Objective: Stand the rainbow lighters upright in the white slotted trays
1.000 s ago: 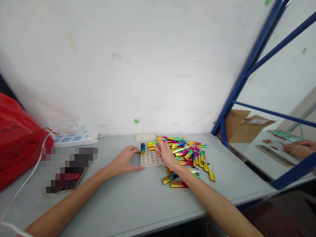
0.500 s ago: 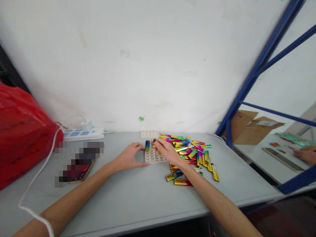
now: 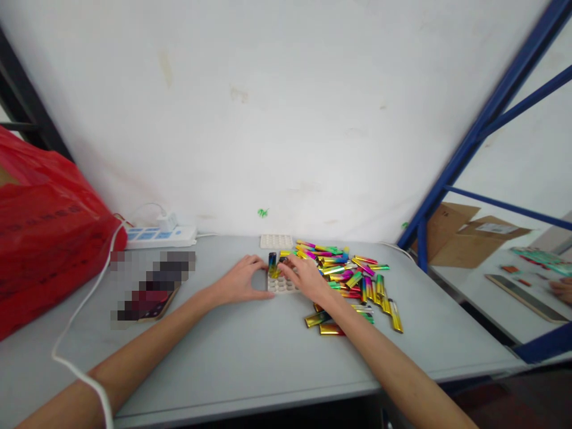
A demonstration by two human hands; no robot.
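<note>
A pale tray with rows of holes [image 3: 279,286] lies on the grey table. One shiny blue-and-yellow lighter [image 3: 272,264] stands upright at its back left corner. My left hand [image 3: 244,279] rests at the tray's left side, thumb and fingers spread apart. My right hand [image 3: 305,276] is over the tray's right part, its fingers closed on a dark-topped lighter [image 3: 282,264] beside the standing one. To the right lies a loose pile of metallic multicoloured lighters [image 3: 355,280], partly behind my right hand and forearm.
A second pale tray [image 3: 276,241] lies by the wall. At left are a red bag [image 3: 49,238], a white power strip [image 3: 161,236], a phone [image 3: 158,307] and a white cable [image 3: 71,368]. Beyond the blue frame [image 3: 465,155] are a cardboard box [image 3: 460,241] and another person's hand [image 3: 562,289].
The view has shifted slightly, moving the scene right. My right hand has brought its lighter down onto the tray, close to the standing one. My left hand stays at the tray's edge.
</note>
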